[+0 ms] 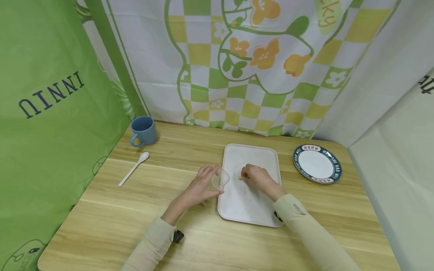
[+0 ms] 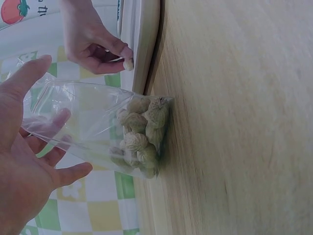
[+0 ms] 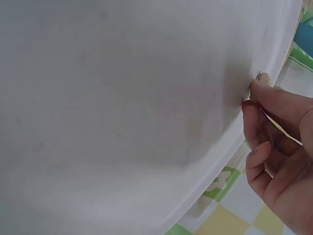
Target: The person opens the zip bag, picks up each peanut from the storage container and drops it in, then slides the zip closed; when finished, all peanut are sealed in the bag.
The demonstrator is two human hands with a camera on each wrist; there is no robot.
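My left hand (image 1: 200, 187) holds a clear plastic bag (image 2: 85, 105) by its mouth, thumb and fingers spread around the opening. Several peanuts in their shells (image 2: 137, 142) fill the bottom of the bag, which stands on the table beside the tray in the left wrist view. Over the white tray (image 1: 251, 158), my right hand (image 1: 258, 177) pinches a single peanut (image 3: 264, 78) between thumb and fingertips. Its other fingers are curled in. Only faint marks show on the tray's surface around that hand.
A blue mug (image 1: 145, 131) stands at the back left, with a white spoon (image 1: 133, 170) lying in front of it. To the right of the tray is a plate (image 1: 316, 164) with a dark patterned rim. Curtains hang behind the wooden table (image 1: 217, 244).
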